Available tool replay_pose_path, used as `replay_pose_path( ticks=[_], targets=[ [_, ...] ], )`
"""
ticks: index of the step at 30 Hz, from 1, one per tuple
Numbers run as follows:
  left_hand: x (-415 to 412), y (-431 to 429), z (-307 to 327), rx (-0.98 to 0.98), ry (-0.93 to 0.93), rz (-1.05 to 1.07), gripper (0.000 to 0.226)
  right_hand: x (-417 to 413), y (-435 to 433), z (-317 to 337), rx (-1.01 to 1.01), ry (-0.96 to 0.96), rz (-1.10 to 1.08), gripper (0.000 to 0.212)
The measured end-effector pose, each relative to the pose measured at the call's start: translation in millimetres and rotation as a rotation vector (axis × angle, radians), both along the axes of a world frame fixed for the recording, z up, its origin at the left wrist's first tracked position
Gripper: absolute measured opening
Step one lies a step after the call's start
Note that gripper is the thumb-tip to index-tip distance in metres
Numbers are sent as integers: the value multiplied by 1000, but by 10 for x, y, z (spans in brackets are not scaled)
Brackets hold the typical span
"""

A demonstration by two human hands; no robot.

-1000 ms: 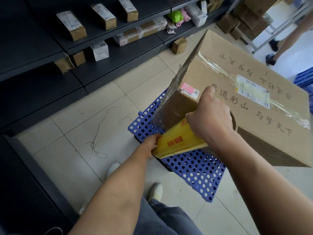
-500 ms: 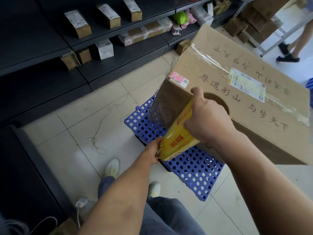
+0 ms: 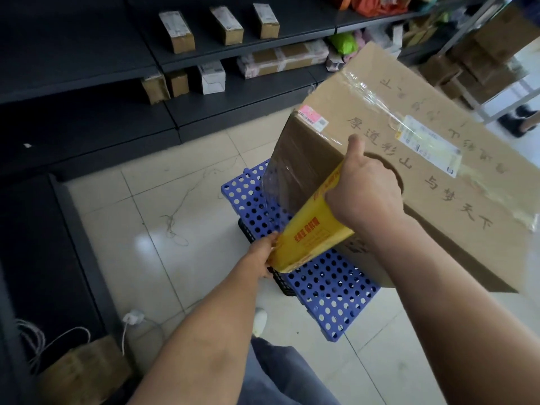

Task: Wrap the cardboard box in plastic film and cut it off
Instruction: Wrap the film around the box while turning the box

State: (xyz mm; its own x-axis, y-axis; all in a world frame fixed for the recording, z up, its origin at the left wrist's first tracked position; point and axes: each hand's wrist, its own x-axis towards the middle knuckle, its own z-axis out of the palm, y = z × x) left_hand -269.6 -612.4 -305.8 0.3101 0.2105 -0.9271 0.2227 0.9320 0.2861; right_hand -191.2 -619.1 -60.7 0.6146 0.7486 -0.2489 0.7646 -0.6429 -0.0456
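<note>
Now the cardboard box (image 3: 388,159) stands tilted on a blue perforated plastic pallet (image 3: 330,290), its right end cut off by the frame edge. Clear plastic film (image 3: 280,185), thin and glossy, stretches over its near-left face and is hard to make out. The film comes from a long yellow dispenser carton (image 3: 315,232). The right hand (image 3: 365,188) grasps the carton's far end against the box; the left hand (image 3: 263,255) grips its near end, fingers partly hidden. Dark shelves (image 3: 233,54) with small parcels stand far left.
</note>
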Motion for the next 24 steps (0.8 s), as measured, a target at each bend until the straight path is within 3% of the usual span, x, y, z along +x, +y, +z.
replay_pose_path(
  ticks=[3,10,20,24],
  targets=[
    [28,-13,-14,-11,-12,-18,49,7,13,-8,1,-27,-51,55],
    [-11,-112,-63,-21,-38,-100,42,50,-20,-21,-7,-54,-181,54],
    [-12,-223,-92,15,-50,-127,46,9,-280,157,18,12,-156,54],
    [-18,-322,-19,-34,-40,-126,28,11,-310,149,30,-45,-156,50]
  ],
)
